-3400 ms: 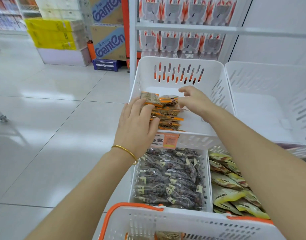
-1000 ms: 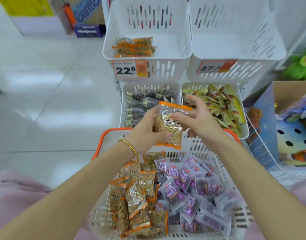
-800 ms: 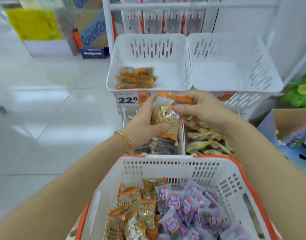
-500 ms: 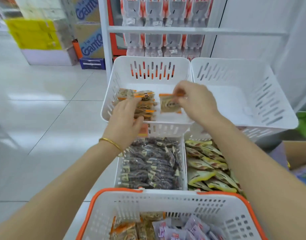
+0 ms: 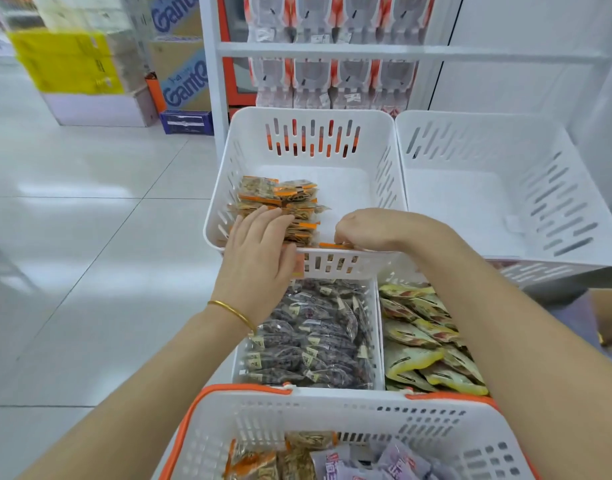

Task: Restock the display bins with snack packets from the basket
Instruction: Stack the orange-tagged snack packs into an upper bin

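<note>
Display bins (image 5: 311,114) of white slotted plastic stand in two tiers; the upper left one holds a stack (image 5: 277,197) of orange-edged snack packets, the lower ones dark packets (image 5: 315,337) and yellow packets (image 5: 422,341); the white basket (image 5: 332,415) with an orange rim sits nearest; blue letters "Gant" show on cardboard cartons (image 5: 185,86) behind; the left hand (image 5: 258,261) rests straight fingers on the stack; the right hand (image 5: 377,228) has curled fingers grasping one orange-edged packet (image 5: 332,244) at that bin's front wall.
</note>
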Tool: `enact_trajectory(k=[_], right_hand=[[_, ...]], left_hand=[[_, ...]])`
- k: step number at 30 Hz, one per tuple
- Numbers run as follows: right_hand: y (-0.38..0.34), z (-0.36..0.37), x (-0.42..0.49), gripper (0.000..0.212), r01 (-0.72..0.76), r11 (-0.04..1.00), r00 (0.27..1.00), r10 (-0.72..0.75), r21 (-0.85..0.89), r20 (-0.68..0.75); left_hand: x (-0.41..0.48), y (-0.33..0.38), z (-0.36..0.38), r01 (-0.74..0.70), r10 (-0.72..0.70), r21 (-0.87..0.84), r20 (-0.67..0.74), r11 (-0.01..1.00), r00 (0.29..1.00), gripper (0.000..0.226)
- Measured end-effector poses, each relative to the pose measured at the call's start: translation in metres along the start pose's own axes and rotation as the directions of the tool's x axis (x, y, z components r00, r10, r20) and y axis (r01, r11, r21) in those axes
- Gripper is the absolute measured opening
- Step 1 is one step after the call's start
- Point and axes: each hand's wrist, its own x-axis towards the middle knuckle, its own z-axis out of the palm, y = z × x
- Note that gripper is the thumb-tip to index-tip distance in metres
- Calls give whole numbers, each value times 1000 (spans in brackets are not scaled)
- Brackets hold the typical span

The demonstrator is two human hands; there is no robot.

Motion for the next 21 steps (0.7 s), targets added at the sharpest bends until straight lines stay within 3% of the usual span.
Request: enact_trajectory(k=[6, 9, 11, 13, 15, 18, 21], right_hand=[[-9, 0, -23, 39, -18, 991, 993, 33, 133, -110], [-5, 4, -60, 38, 130, 951, 958, -48, 279, -283], [-3, 20, -93, 33, 251, 892, 894, -65, 375, -443], [-8, 56, -126, 28, 359, 782, 865, -73, 509, -497], [-9, 114, -144, 24, 336, 709, 920, -105, 621, -377], [-2, 226, -146, 23, 139, 793, 989, -136, 593, -50], [5, 321, -142, 23, -29, 840, 984, -70, 542, 161]], left_hand=[[-15, 7, -12, -22, 22, -19, 4, 1000, 1000, 51], [-38, 14, -27, -44, 42, -62, -38, 997, 998, 48], [-66, 20, -36, -70, 68, -62, -31, 996, 997, 45], [-103, 24, -42, -62, 66, -61, 64, 996, 996, 45], [-146, 23, -42, 18, -4, -56, 239, 998, 971, 41], [-200, 15, -37, 79, -92, 46, 511, 996, 855, 47], [-235, 10, -31, 70, -153, 152, 647, 986, 747, 50]])
